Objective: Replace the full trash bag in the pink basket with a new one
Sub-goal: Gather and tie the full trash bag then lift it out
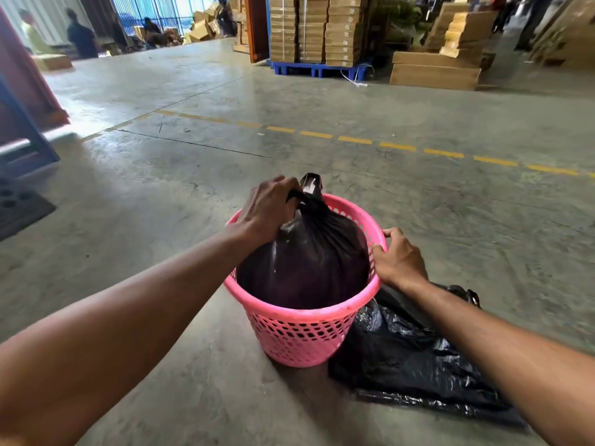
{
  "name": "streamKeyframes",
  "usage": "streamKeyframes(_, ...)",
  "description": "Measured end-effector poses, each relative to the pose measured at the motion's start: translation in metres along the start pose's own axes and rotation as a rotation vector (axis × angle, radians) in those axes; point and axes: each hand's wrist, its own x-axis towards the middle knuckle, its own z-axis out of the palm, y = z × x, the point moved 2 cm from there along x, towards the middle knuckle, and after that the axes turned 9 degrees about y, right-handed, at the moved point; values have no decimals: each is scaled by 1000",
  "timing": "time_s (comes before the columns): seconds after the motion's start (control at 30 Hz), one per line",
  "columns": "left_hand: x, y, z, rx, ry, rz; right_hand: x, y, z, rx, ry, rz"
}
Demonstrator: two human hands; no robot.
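Observation:
A pink perforated basket (302, 336) stands on the concrete floor in front of me. A full dark trash bag (309, 262), tied at the top, fills it and bulges above the rim. My left hand (267, 210) grips the bag's knotted neck at the far side. My right hand (399, 259) holds the basket's right rim, fingers curled over the edge. An empty black trash bag (415, 365) lies crumpled flat on the floor, touching the basket's right side and partly under my right forearm.
Bare concrete floor surrounds the basket, crossed by a dashed yellow line (396, 146). Stacked cardboard boxes on a blue pallet (318, 69) stand far ahead. A dark mat (19, 207) and a red and blue frame (25, 123) are at the left. People sit far back left.

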Motion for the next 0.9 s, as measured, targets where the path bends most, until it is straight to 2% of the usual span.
streamKeyframes(0.2, 64, 14, -76, 33, 220, -23, 1, 7, -2, 31, -24, -89)
streamKeyframes(0.4, 121, 22, -183, 165, 445, -26, -3, 4, -3, 40, -40, -17)
streamKeyframes(0.5, 132, 7, -229, 317, 553, -57, -5, -1, -4, 56, -48, 14)
streamKeyframes(0.57, 132, -5, -255, 403, 591, -104, -6, -5, -4, 64, -62, 16)
streamKeyframes(0.73, 119, -45, -287, 380, 657, -189, -6, -6, -6, 61, -54, 42)
streamKeyframes(0.9, 89, -90, -268, 429, 576, -360, -6, -8, -6, 61, -63, 36)
